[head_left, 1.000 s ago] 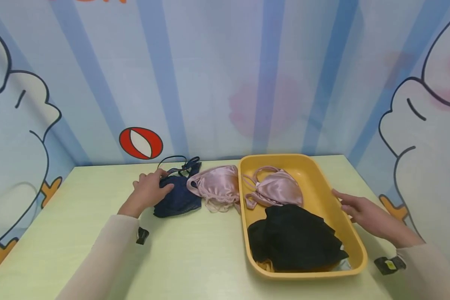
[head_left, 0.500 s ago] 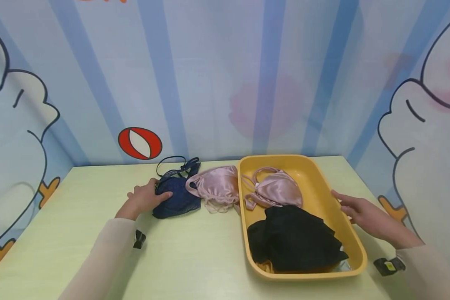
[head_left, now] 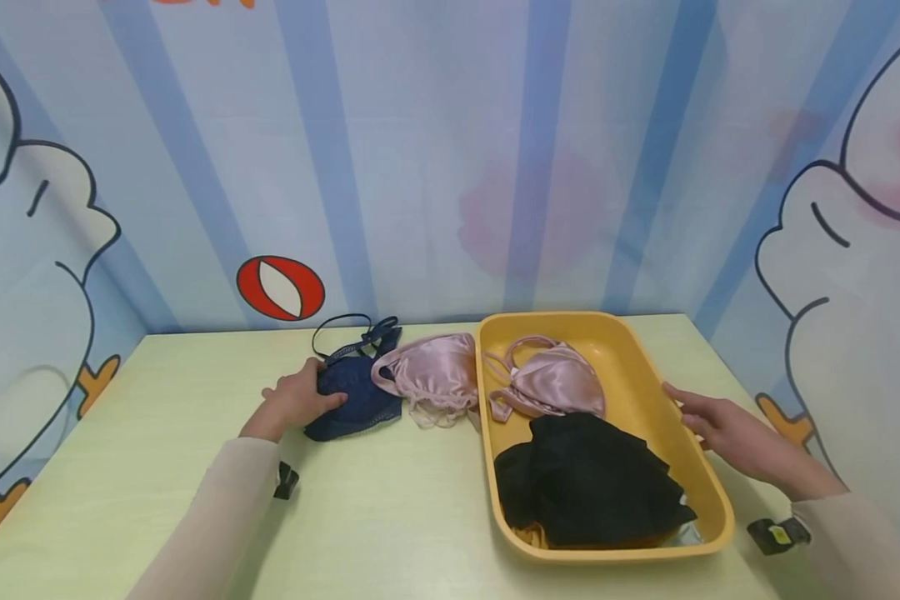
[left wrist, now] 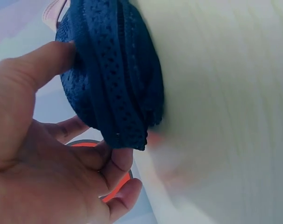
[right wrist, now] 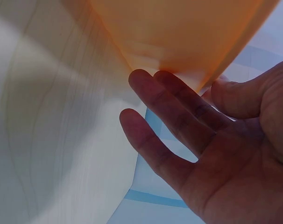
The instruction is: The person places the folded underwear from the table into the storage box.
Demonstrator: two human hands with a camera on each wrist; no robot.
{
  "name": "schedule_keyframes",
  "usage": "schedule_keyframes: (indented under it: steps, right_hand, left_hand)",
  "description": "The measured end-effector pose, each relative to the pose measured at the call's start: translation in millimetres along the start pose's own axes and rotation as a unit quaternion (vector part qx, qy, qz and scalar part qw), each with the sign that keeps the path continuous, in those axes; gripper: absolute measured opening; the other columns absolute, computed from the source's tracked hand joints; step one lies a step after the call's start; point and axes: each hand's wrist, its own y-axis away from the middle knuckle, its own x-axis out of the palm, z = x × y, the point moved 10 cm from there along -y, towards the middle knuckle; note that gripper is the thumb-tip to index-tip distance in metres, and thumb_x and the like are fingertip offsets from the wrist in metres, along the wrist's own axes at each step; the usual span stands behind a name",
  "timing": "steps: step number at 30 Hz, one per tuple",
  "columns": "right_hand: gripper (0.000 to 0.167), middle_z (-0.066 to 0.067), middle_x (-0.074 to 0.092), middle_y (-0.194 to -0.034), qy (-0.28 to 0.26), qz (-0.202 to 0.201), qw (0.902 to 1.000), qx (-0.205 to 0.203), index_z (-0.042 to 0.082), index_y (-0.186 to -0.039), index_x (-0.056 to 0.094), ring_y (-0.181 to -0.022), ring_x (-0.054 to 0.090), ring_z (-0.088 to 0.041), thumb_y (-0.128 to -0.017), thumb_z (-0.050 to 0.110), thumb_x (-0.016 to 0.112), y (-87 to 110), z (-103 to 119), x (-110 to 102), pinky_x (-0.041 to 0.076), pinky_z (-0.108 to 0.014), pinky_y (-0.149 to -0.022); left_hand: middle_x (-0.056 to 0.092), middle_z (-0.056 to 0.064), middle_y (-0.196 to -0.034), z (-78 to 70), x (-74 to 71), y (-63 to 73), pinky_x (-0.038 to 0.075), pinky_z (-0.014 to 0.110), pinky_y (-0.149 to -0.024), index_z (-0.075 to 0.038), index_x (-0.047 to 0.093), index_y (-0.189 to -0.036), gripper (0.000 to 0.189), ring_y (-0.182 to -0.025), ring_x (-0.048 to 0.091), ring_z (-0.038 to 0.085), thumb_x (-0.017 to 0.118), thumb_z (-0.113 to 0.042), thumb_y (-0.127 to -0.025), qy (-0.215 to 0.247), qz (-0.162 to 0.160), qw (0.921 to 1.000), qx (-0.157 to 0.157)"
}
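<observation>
The hands are working well apart. On the far left part of the counter [head_left: 390,517], the left hand [head_left: 296,402] is pinching the left edge of the blue bra [head_left: 363,392], its thumb lying on the cup and its fingers curling under the edge. The bra's thin straps are trailing toward the far edge. Just to the right, a pink bra [head_left: 438,367] is lying with its strap overlapping the blue one, its right end touching the tray [head_left: 633,379]. The right hand [head_left: 738,433] is resting its fingertips against the tray's right side, fingers fairly straight. Inside, a second pink bra [head_left: 558,379] is lying at the far left, and black cloth [head_left: 592,483] is covering the near part, with something pale [head_left: 686,533] peeking out at the near right. Beyond the counter, a striped backdrop [head_left: 427,167] is rising, showing a red and white ball [head_left: 281,287].
</observation>
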Motion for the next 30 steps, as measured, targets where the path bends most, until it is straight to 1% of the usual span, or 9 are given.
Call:
schedule_keyframes:
  steps: [3, 7, 10, 15, 18, 21, 23, 27, 30]
  right_hand:
    - [0.054, -0.026, 0.048, -0.133, 0.000, 0.000, 1.0000, 0.001, 0.000, -0.148, 0.023, -0.110, 0.056, -0.035, -0.102, 0.019, 0.043, 0.2, -0.3, 0.3, 0.052, -0.032, -0.073]
    - [0.053, -0.027, 0.047, -0.133, 0.000, 0.000, 1.0000, 0.000, 0.000, -0.148, 0.022, -0.110, 0.056, -0.036, -0.102, 0.019, 0.042, 0.6, 0.2, 0.3, 0.052, -0.032, -0.073]
    - [0.053, -0.028, 0.046, -0.134, -0.005, 0.000, 1.0000, -0.002, -0.001, -0.148, 0.022, -0.111, 0.055, -0.037, -0.102, 0.019, 0.042, 0.9, 1.0, 0.2, 0.052, -0.032, -0.074]
    - [0.053, -0.028, 0.045, -0.135, -0.005, -0.001, 1.0000, -0.003, -0.001, -0.148, 0.022, -0.111, 0.054, -0.038, -0.102, 0.019, 0.042, 1.3, 2.2, -0.1, 0.052, -0.033, -0.074]
    - [0.053, -0.028, 0.046, -0.134, 0.002, -0.003, 1.0000, -0.003, -0.001, -0.147, 0.023, -0.111, 0.055, -0.038, -0.102, 0.018, 0.042, 1.6, 2.5, -0.8, 0.052, -0.033, -0.074]
    - [0.052, -0.028, 0.046, -0.134, 0.005, -0.003, 1.0000, -0.004, -0.002, -0.147, 0.023, -0.110, 0.055, -0.037, -0.102, 0.016, 0.042, 1.8, 3.1, -1.5, 0.052, -0.033, -0.074]
    - [0.052, -0.028, 0.046, -0.135, 0.004, -0.003, 1.0000, -0.004, -0.002, -0.147, 0.023, -0.110, 0.055, -0.037, -0.102, 0.015, 0.043, 1.8, 3.4, -1.7, 0.053, -0.034, -0.074]
    - [0.052, -0.028, 0.043, -0.136, -0.004, -0.003, 1.0000, -0.002, -0.002, -0.148, 0.022, -0.112, 0.054, -0.038, -0.102, 0.016, 0.042, 1.7, 3.0, -1.0, 0.052, -0.034, -0.075]
    - [0.053, -0.027, 0.045, -0.135, -0.007, -0.003, 1.0000, -0.001, -0.002, -0.148, 0.022, -0.111, 0.055, -0.038, -0.102, 0.018, 0.042, 1.4, 1.9, -0.1, 0.052, -0.033, -0.075]
  left_hand:
    - [0.039, 0.033, -0.136, -1.3, 0.4, 0.0, 0.012, 0.070, -0.098, 0.005, 0.032, -0.136, 0.071, -0.122, 0.039, 0.049, 0.066, -0.034, -0.088, 0.013, -0.003, 0.9999, 0.006]
    - [0.044, 0.033, -0.132, -4.6, -1.0, -0.2, 0.016, 0.069, -0.096, 0.005, 0.034, -0.132, 0.064, -0.119, 0.043, 0.047, 0.067, -0.029, -0.088, 0.023, -0.020, 0.9991, 0.029]
    - [0.047, 0.032, -0.128, -6.9, -3.7, 0.0, 0.022, 0.065, -0.093, 0.004, 0.036, -0.130, 0.060, -0.114, 0.047, 0.045, 0.067, -0.026, -0.088, 0.028, -0.041, 0.9976, 0.048]
    - [0.048, 0.031, -0.128, -9.9, -14.5, 5.4, 0.025, 0.059, -0.090, -0.002, 0.036, -0.132, 0.059, -0.112, 0.046, 0.046, 0.068, -0.022, -0.087, 0.044, -0.086, 0.9925, 0.076]
    - [0.048, 0.029, -0.128, -11.9, -24.2, 11.3, 0.023, 0.057, -0.091, -0.005, 0.035, -0.134, 0.059, -0.112, 0.045, 0.046, 0.068, -0.019, -0.087, 0.054, -0.113, 0.9867, 0.104]
    - [0.051, 0.027, -0.124, -12.9, -35.1, 18.7, 0.021, 0.057, -0.093, -0.007, 0.036, -0.135, 0.058, -0.111, 0.045, 0.043, 0.068, -0.016, -0.087, 0.068, -0.138, 0.9789, 0.134]
    - [0.051, 0.026, -0.122, -12.5, -41.6, 24.0, 0.024, 0.058, -0.095, -0.009, 0.037, -0.136, 0.058, -0.110, 0.043, 0.042, 0.068, -0.015, -0.088, 0.076, -0.149, 0.9756, 0.142]
    - [0.051, 0.026, -0.121, -13.9, -57.7, 35.7, 0.024, 0.059, -0.094, -0.009, 0.038, -0.136, 0.057, -0.109, 0.043, 0.041, 0.068, -0.013, -0.088, 0.087, -0.181, 0.9662, 0.162]
    - [0.053, 0.027, -0.120, -17.3, -74.5, 46.5, 0.020, 0.059, -0.094, -0.007, 0.040, -0.134, 0.055, -0.110, 0.045, 0.043, 0.068, -0.011, -0.087, 0.094, -0.219, 0.9536, 0.184]
